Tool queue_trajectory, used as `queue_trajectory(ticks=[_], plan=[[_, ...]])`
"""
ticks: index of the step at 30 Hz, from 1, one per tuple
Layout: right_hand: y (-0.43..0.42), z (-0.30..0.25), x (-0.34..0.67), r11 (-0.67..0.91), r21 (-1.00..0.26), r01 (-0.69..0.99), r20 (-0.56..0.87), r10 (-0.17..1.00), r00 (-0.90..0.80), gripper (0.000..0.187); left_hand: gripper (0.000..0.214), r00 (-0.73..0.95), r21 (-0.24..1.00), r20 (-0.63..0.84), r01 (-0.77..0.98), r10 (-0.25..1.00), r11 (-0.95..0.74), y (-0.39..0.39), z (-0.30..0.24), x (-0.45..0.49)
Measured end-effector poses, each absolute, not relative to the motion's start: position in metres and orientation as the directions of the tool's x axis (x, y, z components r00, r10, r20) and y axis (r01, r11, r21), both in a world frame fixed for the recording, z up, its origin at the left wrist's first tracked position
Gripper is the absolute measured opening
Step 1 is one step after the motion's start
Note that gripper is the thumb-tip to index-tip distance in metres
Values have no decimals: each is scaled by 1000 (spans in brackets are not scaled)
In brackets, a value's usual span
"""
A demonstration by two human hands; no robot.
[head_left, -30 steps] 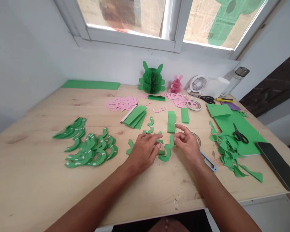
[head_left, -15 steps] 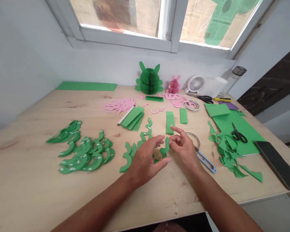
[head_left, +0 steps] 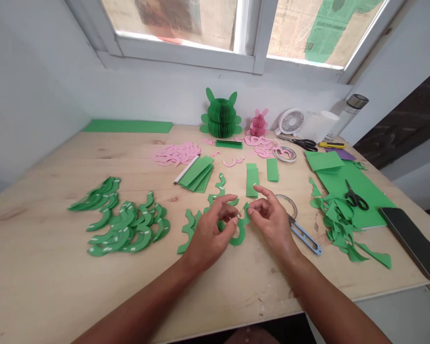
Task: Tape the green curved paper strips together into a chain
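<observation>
Pale wooden table [head_left: 50, 282] here, white wall [head_left: 32, 71] on the left, window [head_left: 189, 56] far side. Left: heap of green cutouts [head_left: 123, 234]. Left hand [head_left: 211, 229] has fingertips nearly together, can't tell if it's holding anything. Between the hands, a wavy green strip [head_left: 239, 237], far end pinched by the right hand [head_left: 273, 220]. Tape roll [head_left: 294, 205] and blue cutter [head_left: 306, 237] crowd that wrist, then green scraps [head_left: 338, 217], scissors [head_left: 360, 203], phone [head_left: 413, 243].
</observation>
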State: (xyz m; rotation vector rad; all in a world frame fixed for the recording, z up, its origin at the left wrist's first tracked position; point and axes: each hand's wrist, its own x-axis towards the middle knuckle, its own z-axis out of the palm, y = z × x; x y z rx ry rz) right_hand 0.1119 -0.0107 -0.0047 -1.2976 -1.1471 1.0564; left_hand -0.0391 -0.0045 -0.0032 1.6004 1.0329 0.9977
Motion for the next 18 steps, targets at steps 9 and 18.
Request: queue_trajectory(ticks=[9, 18], plan=[[-12, -7, 109, 15, -999, 32, 18, 995, 99, 53, 48, 345, 951, -185, -172, 920, 256, 3, 1, -39], [-14, -1, 108, 44, -997, 57, 49, 995, 92, 47, 50, 252, 955, -207, -159, 945, 252, 4, 2, -41]])
